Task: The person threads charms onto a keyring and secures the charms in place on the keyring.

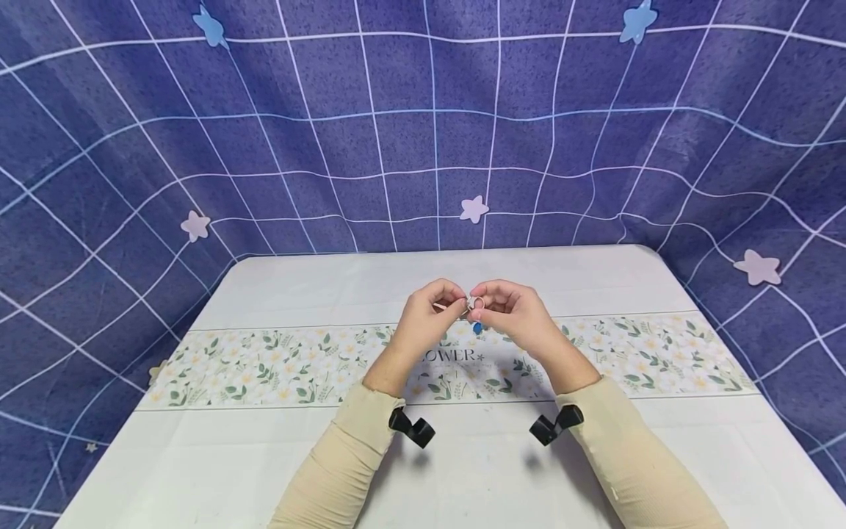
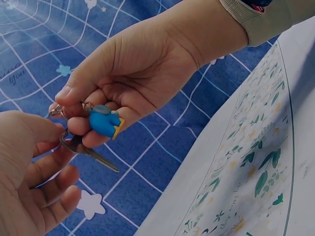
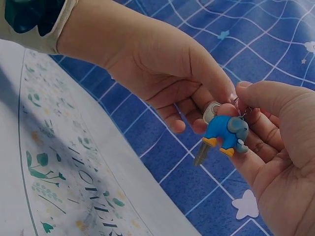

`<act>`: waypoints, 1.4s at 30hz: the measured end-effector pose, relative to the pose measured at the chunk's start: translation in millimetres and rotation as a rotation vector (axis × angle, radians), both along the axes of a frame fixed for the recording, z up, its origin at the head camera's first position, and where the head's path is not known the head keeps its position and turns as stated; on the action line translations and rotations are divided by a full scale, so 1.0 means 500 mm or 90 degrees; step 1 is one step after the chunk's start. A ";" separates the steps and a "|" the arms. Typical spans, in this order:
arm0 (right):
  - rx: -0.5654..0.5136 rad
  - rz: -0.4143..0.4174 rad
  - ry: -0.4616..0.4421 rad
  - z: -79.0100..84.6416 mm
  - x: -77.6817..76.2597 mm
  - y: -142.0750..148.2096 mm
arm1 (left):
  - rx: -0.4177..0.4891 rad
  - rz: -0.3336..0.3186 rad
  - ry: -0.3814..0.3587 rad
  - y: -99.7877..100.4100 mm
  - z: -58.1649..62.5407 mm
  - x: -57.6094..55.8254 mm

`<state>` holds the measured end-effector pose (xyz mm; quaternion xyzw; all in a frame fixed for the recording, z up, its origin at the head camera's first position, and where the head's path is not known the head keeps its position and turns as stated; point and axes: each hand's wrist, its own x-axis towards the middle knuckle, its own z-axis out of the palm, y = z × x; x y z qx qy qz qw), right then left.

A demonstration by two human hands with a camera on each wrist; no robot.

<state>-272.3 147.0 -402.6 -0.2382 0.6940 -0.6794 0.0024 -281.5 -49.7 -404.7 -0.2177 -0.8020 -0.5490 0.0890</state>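
Observation:
A blue elephant keychain (image 3: pixel 224 130) with yellow feet and a metal ring (image 1: pixel 479 302) is between the two hands, above the table. My right hand (image 1: pixel 512 312) pinches the keychain's metal ring and chain between thumb and forefinger, and the elephant hangs beside the curled fingers. My left hand (image 1: pixel 432 312) meets it fingertip to fingertip, holding a metal key (image 2: pixel 98 158) at its head. The key's blade points downward, close to the elephant. Fingers partly hide where key and ring meet, so I cannot tell whether they are joined.
A white table (image 1: pixel 264 448) lies below, crossed by a flower-printed band (image 1: pixel 264 367) with lettering. A blue curtain (image 1: pixel 396 147) with grid lines and stars surrounds its back and sides. Black wrist mounts (image 1: pixel 413 428) sit over the beige sleeves.

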 end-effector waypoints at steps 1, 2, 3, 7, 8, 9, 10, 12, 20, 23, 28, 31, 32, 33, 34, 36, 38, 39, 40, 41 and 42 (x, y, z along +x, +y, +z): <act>0.000 -0.001 -0.001 0.001 0.000 0.000 | 0.006 -0.006 -0.003 0.000 0.000 0.000; -0.001 -0.001 -0.002 0.002 0.000 0.001 | 0.011 -0.014 -0.006 -0.001 0.000 0.000; -0.001 -0.001 -0.003 0.003 0.001 0.001 | 0.018 -0.024 -0.010 -0.002 0.000 -0.001; -0.006 0.003 -0.007 0.003 0.000 0.003 | 0.078 -0.115 -0.056 -0.009 -0.012 -0.008; -0.008 0.004 -0.007 0.003 0.000 0.004 | 0.093 -0.146 -0.071 -0.012 -0.017 -0.011; -0.008 0.004 -0.007 0.002 0.000 0.004 | 0.109 -0.179 -0.088 -0.015 -0.023 -0.014; -0.009 0.003 -0.007 0.002 0.000 0.004 | 0.122 -0.211 -0.104 -0.018 -0.029 -0.017; -0.007 0.000 -0.005 0.000 0.000 0.004 | 0.131 -0.262 -0.126 -0.023 -0.041 -0.023; -0.014 -0.003 -0.010 0.006 0.002 0.004 | 0.106 -0.289 -0.156 -0.026 -0.062 -0.035; -0.014 0.001 -0.010 0.008 0.003 0.005 | 0.100 -0.274 -0.143 -0.025 -0.065 -0.038; -0.010 0.000 -0.009 0.008 0.003 0.006 | 0.109 -0.260 -0.137 -0.029 -0.071 -0.041; -0.006 -0.005 -0.009 0.008 0.002 0.006 | 0.121 -0.248 -0.142 -0.033 -0.076 -0.045; -0.005 -0.008 -0.010 0.007 0.002 0.006 | 0.127 -0.241 -0.145 -0.035 -0.078 -0.047; -0.005 -0.010 -0.010 0.007 0.001 0.007 | 0.135 -0.234 -0.149 -0.038 -0.080 -0.048; -0.005 -0.011 -0.010 0.007 0.001 0.007 | 0.143 -0.226 -0.153 -0.040 -0.082 -0.050; -0.006 -0.012 -0.011 0.006 0.001 0.008 | 0.166 -0.212 -0.160 -0.047 -0.085 -0.052; -0.007 -0.012 -0.009 0.007 0.001 0.009 | 0.187 -0.199 -0.158 -0.054 -0.086 -0.055; -0.008 -0.012 -0.009 0.007 0.001 0.009 | 0.198 -0.194 -0.156 -0.057 -0.086 -0.057; -0.009 -0.011 -0.009 0.007 0.001 0.010 | 0.207 -0.189 -0.152 -0.061 -0.086 -0.058; -0.009 -0.010 -0.009 0.007 0.001 0.010 | 0.217 -0.184 -0.147 -0.064 -0.086 -0.059; -0.009 -0.009 -0.009 0.007 0.001 0.010 | 0.225 -0.181 -0.142 -0.067 -0.085 -0.061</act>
